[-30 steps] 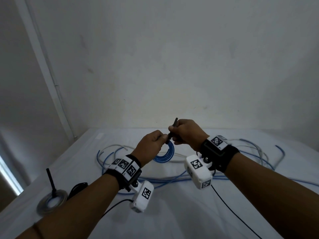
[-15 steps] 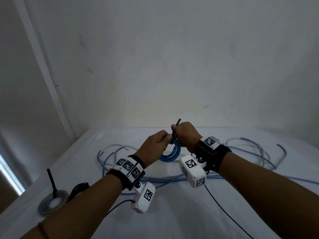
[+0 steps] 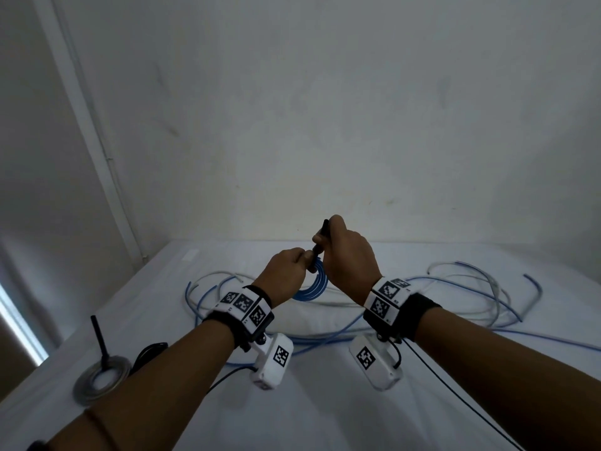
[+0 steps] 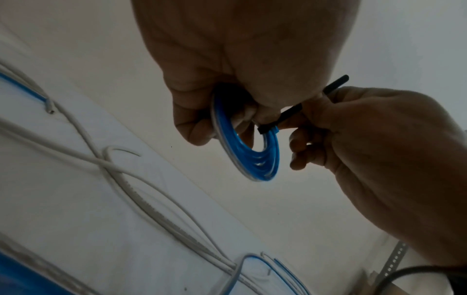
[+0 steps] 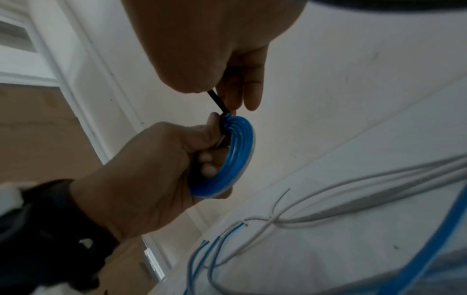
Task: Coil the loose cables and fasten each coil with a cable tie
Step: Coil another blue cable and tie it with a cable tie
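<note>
Both hands are meeting above the white counter [image 3: 325,402], raised clear of its surface. The left hand [image 3: 286,271] is gripping the blue coil [image 3: 310,286], fingers curled through the ring and thumb pressing at its top, so the coil is hanging upright between the two hands in the air. In the left wrist view the blue coil [image 4: 255,159] is showing several tight turns with a pale cable along one edge. A black cable tie [image 4: 290,113] is wrapping the top of the coil, its head sitting right on the turns. The right hand [image 3: 349,255] is pinching the tie's free tail and holding it up and away from the coil; the tail's tip is poking out above the knuckles. From the right wrist view the black cable tie [image 5: 218,101] is running from the right hand's fingers [image 5: 248,87] down to the blue coil [image 5: 237,147]; how snugly the loop is sitting is hard to judge here.

Behind the hands, the loose cables [image 3: 471,288], blue and white, are sprawling across the counter in wide loops. Near the left forearm a grey coil [image 3: 100,379] is lying flat with a black tie tail standing up from it, and something dark, probably a black cable bundle [image 3: 149,353], is lying just beside it.
</note>
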